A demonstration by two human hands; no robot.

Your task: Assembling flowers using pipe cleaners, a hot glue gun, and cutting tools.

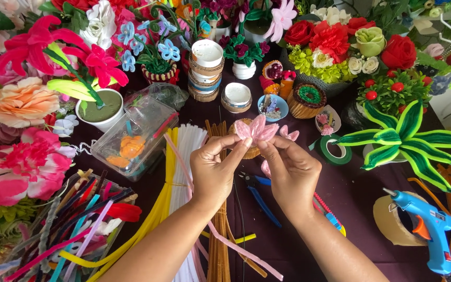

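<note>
Your desk (361, 198) is packed. Blue glue gun (428, 227) sits at the right edge. Mid-desk, your left hand (214, 169) and right hand (289, 172) both pinch the little pink pipe-cleaner flower (258, 129), fingertips tight on its base.

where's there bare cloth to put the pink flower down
One patch lies right of the right hand, between the green tape roll, striped green plant and glue gun. Another lies between the forearms, beside the brown stems. The back and left are crowded with pots and flowers.
</note>
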